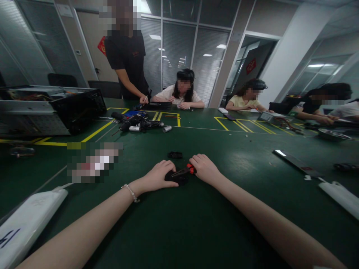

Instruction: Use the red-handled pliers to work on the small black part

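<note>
My right hand [204,168] is closed around the red handles of a pair of pliers [183,171]. The pliers' dark jaws point left, over a small black part [179,180] on the green table. My left hand [161,175], with a bracelet at the wrist, grips this black part between thumb and fingers. What kind of part it is I cannot make out. Just beyond my hands lies another small black piece [175,154], touched by neither hand.
A computer case [50,112] lies at the far left. Black tools and cables [134,121] are heaped mid-left, near a silver cylinder [167,129]. White power banks [36,216] flank my arms. A metal bowl [333,135] is at right. Several people work across the table.
</note>
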Action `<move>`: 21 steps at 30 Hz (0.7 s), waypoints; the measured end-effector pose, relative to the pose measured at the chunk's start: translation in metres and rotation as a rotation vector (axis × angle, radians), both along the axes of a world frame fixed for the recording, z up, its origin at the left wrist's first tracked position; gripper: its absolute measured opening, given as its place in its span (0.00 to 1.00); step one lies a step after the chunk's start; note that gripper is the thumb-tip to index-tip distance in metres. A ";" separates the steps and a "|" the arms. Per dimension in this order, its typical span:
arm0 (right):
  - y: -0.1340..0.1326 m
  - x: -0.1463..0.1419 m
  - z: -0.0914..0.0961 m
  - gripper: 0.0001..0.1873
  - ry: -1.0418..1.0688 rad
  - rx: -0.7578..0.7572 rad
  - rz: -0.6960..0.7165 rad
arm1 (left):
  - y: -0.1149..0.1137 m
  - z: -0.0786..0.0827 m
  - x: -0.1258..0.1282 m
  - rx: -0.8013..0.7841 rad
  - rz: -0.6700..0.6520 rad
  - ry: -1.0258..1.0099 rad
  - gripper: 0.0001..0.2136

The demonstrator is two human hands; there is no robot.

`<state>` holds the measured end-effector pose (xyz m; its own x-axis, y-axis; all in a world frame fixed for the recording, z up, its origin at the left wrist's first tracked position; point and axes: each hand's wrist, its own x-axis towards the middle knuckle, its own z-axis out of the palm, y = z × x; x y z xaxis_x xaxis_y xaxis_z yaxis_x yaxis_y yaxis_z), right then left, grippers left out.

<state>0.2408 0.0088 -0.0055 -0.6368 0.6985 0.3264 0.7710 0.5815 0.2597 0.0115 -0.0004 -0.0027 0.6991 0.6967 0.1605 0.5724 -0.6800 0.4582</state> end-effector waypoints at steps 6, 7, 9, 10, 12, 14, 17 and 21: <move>-0.001 0.001 0.001 0.10 -0.007 -0.002 -0.006 | 0.000 -0.001 0.000 0.022 -0.008 -0.004 0.17; -0.001 0.001 0.001 0.11 -0.008 -0.003 -0.004 | 0.000 -0.002 0.000 0.026 -0.009 -0.006 0.17; -0.001 0.000 0.001 0.11 -0.009 -0.001 -0.001 | 0.001 -0.003 0.000 0.026 -0.006 -0.005 0.17; -0.001 0.000 0.001 0.10 -0.010 0.000 0.001 | 0.001 -0.003 0.000 0.023 -0.005 -0.004 0.17; -0.002 -0.001 0.001 0.10 -0.010 0.005 0.002 | 0.001 -0.003 0.000 0.010 -0.003 0.000 0.17; -0.002 -0.002 0.001 0.10 -0.007 0.006 0.004 | 0.001 -0.002 0.000 0.004 0.001 0.001 0.17; -0.002 -0.002 0.002 0.10 0.002 0.003 0.007 | 0.001 -0.001 0.000 0.005 0.005 0.002 0.17; -0.002 -0.001 0.003 0.10 0.002 -0.004 0.004 | 0.000 0.000 0.000 -0.004 0.010 0.007 0.17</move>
